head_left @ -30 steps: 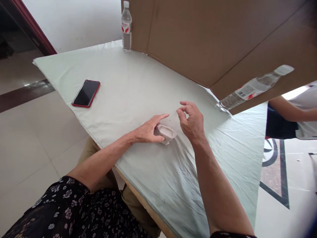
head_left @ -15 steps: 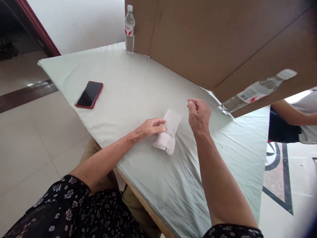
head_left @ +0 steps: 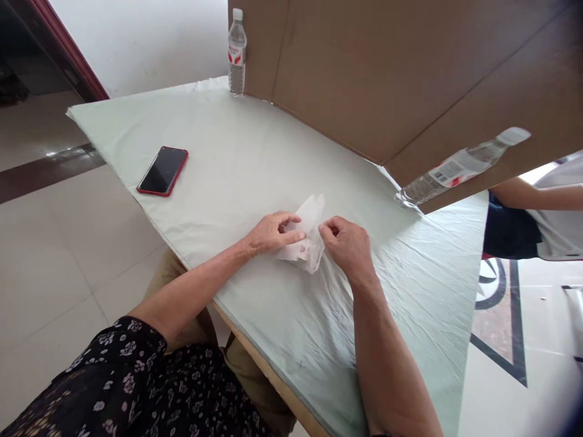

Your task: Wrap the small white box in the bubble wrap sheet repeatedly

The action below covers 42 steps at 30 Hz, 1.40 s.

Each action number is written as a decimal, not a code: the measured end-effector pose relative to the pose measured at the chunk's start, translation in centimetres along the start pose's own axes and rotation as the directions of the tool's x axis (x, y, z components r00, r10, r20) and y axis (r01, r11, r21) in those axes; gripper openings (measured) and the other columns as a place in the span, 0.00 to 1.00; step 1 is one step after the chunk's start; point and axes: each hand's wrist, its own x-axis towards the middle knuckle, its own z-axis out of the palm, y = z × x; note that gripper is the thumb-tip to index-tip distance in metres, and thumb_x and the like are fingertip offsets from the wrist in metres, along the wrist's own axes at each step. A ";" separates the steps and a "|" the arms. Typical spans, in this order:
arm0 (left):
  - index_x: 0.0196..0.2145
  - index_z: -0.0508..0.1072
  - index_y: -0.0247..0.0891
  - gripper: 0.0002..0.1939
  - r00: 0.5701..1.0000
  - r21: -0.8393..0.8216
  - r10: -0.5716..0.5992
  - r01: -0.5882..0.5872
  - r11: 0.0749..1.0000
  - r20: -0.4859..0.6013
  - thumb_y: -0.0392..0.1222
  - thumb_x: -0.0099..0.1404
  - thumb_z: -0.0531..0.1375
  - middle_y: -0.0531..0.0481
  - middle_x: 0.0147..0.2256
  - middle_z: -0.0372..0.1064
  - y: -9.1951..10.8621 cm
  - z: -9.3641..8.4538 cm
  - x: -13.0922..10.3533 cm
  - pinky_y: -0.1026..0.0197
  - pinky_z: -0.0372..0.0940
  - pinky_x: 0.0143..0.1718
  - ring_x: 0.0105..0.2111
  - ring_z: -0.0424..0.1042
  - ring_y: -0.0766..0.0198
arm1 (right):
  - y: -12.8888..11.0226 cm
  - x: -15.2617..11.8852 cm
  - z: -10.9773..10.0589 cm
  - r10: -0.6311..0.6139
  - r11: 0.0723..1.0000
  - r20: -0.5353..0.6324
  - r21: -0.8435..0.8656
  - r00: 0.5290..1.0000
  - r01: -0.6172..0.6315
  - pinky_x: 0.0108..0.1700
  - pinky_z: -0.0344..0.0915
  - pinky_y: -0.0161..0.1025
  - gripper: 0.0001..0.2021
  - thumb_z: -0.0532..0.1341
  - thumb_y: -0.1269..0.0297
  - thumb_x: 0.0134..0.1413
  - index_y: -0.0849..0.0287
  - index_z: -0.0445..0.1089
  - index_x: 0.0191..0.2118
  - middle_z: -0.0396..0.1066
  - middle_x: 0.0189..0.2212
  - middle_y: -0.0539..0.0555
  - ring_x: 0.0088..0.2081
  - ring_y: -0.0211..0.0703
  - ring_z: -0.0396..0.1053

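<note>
Right hand (head_left: 348, 246) has dropped inward, fingers pinching the edge of the white wrapper (head_left: 310, 213). Left hand (head_left: 272, 234), curved with fingers parted, touches the wrapper, right of the phone (head_left: 163, 171) on the worktop (head_left: 214, 176).

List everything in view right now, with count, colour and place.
tablecloth: 1, pale green, covering the table
thin wrapper: 1, translucent white, between the two hands
smartphone: 1, black screen with red case, left part of the tablecloth
cardboard panel: 1, brown, along the far side
plastic bottles: 2, clear with white-and-red labels, one at each end of the panel
wall: 1, white, upper left
door frame: 1, dark red, upper left
floor tiles: several, pale, around the table
another person's arm: 1, bare, right edge
floral clothing: black with pale flowers, lower left
left hand: 1, bare, touching the wrapper
right hand: 1, bare, fingertips at the wrapper's right edge
</note>
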 end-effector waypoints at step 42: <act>0.60 0.67 0.33 0.30 0.991 0.139 0.122 -0.129 0.982 0.057 0.57 0.72 0.46 0.51 0.25 0.72 1.6 -2.5 -1.0 0.58 0.67 0.40 0.32 0.73 0.60 | 1.3 -2.4 -4.1 -0.430 0.872 0.524 0.451 0.736 0.188 0.37 0.65 0.37 0.21 0.58 0.44 0.60 0.56 0.79 0.33 0.77 0.30 0.51 0.34 0.42 0.71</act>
